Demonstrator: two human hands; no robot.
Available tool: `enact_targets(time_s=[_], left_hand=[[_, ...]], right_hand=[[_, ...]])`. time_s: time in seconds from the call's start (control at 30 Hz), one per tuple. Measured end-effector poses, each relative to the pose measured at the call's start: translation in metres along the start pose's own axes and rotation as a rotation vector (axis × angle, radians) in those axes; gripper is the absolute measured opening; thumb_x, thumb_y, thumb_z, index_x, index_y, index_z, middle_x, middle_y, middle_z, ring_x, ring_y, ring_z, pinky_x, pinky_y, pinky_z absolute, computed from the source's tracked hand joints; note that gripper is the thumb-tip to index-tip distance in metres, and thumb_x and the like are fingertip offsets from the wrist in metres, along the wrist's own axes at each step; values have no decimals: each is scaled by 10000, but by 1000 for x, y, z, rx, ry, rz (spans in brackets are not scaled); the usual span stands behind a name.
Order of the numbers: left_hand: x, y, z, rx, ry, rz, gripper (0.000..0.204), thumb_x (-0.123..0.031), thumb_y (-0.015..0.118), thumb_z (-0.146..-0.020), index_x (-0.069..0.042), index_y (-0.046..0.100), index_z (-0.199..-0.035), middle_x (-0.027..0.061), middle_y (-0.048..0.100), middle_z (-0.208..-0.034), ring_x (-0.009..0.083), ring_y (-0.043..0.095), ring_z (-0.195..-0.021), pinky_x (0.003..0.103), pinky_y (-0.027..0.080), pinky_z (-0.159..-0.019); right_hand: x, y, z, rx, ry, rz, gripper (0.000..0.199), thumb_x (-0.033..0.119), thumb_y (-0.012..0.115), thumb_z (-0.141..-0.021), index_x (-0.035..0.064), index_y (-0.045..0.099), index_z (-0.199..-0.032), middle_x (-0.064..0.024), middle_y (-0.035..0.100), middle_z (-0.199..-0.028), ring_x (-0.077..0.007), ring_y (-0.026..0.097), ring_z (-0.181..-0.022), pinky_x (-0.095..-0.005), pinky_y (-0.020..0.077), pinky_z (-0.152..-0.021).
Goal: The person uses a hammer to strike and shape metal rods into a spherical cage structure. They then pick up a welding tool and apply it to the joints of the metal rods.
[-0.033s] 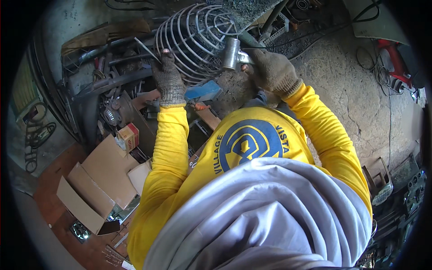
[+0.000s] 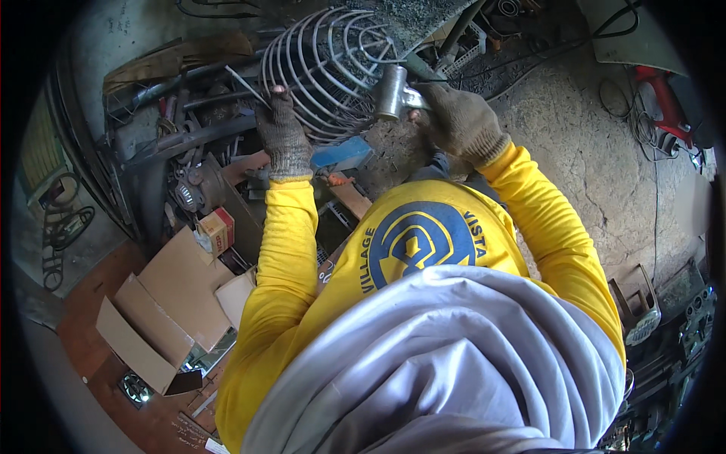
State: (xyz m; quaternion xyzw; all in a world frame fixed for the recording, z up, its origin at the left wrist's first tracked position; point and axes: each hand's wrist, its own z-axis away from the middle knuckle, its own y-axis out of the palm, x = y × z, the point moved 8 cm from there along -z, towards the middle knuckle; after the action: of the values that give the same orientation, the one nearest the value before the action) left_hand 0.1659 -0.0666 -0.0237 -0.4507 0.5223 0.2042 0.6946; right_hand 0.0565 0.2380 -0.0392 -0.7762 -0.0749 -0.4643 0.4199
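Gripping wire cage [image 2: 333, 68], apparently hammer [image 2: 393, 92]

The gloved right hand [image 2: 457, 121] is covering the handle of the silver metal hammer [image 2: 392, 92]; the grey hood is hiding the lap, and the rounded wire cage [image 2: 325, 64] is partly blocking the clutter behind

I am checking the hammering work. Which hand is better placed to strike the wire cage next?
Probably the right hand: it grips the hammer beside the wire cage. The left hand only holds the wires.
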Motion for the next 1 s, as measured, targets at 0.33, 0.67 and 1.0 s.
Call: enact_targets(time_s=[0.33, 0.67, 1.0], left_hand=[[20, -2, -11, 282, 307, -159, 780, -527, 676, -886, -79, 403, -1463, 185, 551, -1332, 352, 591, -1146, 470, 495, -976], [28, 10, -27, 195, 261, -518, 558, -297, 649, -968, -120, 430, -1450, 187, 615, -1220, 338, 638, -1054, 449, 529, -914], [50, 4, -40, 340, 476, -428, 633, -323, 641, -966, -158, 342, -1499, 206, 543, -1309, 369, 589, -1134, 474, 489, -985]], right_hand=[[-13, -3, 61, 11, 27, -96, 452, 415, 650, -909, 65, 647, -1194, -211, 702, -925, -386, 698, -815, -446, 559, -709], [-35, 1, 82, -6, 200, -117, 440, 409, 687, -885, 75, 667, -1171, -195, 699, -874, -370, 695, -790, -439, 540, -695], [-33, 2, 90, -6, 213, -119, 461, 433, 661, -904, 84, 656, -1205, -175, 701, -843, -365, 699, -781, -437, 546, -697]])
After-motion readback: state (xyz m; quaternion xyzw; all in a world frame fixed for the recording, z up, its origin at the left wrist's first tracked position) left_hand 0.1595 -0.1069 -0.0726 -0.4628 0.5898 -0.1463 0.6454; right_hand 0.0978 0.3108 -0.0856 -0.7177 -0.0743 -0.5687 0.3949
